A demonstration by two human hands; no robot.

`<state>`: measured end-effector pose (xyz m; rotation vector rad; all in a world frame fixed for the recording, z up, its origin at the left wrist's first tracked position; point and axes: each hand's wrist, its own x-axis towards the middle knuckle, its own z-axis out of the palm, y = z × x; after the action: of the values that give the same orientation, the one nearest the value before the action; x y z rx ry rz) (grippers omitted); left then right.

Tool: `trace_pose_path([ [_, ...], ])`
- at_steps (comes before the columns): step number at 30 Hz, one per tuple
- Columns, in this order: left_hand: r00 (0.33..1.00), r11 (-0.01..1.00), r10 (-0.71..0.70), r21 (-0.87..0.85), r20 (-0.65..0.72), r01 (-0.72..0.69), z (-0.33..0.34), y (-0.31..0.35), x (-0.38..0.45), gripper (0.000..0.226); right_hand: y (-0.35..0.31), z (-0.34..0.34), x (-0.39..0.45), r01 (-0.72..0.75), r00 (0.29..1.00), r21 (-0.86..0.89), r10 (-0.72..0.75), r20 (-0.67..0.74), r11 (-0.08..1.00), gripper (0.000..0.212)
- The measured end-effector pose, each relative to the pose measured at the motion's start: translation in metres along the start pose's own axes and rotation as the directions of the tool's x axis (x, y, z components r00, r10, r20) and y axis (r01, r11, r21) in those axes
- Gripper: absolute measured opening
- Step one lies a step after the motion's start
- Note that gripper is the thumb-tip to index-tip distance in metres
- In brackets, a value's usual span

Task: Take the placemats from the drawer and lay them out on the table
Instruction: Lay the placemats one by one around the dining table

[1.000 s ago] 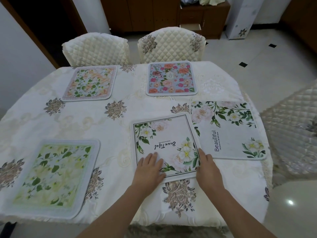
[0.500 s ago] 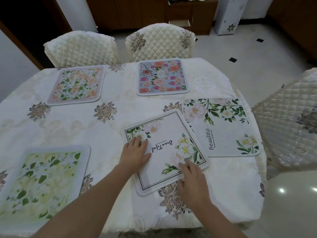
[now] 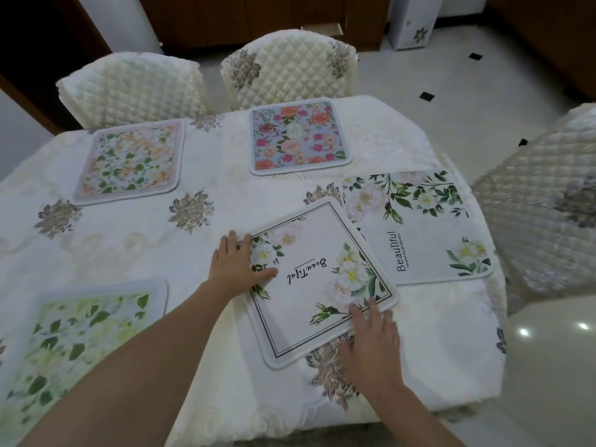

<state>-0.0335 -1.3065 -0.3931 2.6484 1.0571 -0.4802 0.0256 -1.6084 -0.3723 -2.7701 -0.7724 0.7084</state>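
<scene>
Five placemats were out on the table point(image 3: 225, 227): a peach-and-green floral placemat point(image 3: 130, 161) at the far left, a pink-and-orange rose placemat point(image 3: 298, 137) at the far middle, a wide "BeauTiful" placemat point(image 3: 416, 227) on the right, a framed white "BeauTiful" placemat point(image 3: 317, 280) at the near middle, and a yellow-green leafy placemat point(image 3: 80, 343) at the near left. Three quilted chairs showed: the left chair point(image 3: 132, 88), the middle chair point(image 3: 290, 69) and the right chair point(image 3: 541, 201). Two hands were in view, the left hand point(image 3: 235, 264) and the right hand point(image 3: 371, 340).
</scene>
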Motion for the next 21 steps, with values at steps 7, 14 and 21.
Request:
trace_pose_path([
  [7, 0.952, 0.991, -0.117, -0.091, -0.284, 0.095, -0.003, -0.015, -0.012, 0.068, 0.007, -0.011, 0.025, 0.051, 0.997, 0.091, -0.046, -0.058, 0.995, 0.063],
  [14, 0.93, 0.951, -0.229, -0.272, -0.289, 0.15, 0.03, -0.049, -0.085, 0.024, -0.001, -0.019, 0.078, 0.186, 0.982, 0.055, -0.184, -0.046, 0.981, 0.06],
  [21, 0.915, 0.93, -0.312, -0.279, -0.257, 0.239, 0.041, -0.051, -0.148, 0.029, -0.03, -0.01, 0.05, 0.245, 0.969, -0.052, -0.246, -0.019, 0.968, 0.063],
])
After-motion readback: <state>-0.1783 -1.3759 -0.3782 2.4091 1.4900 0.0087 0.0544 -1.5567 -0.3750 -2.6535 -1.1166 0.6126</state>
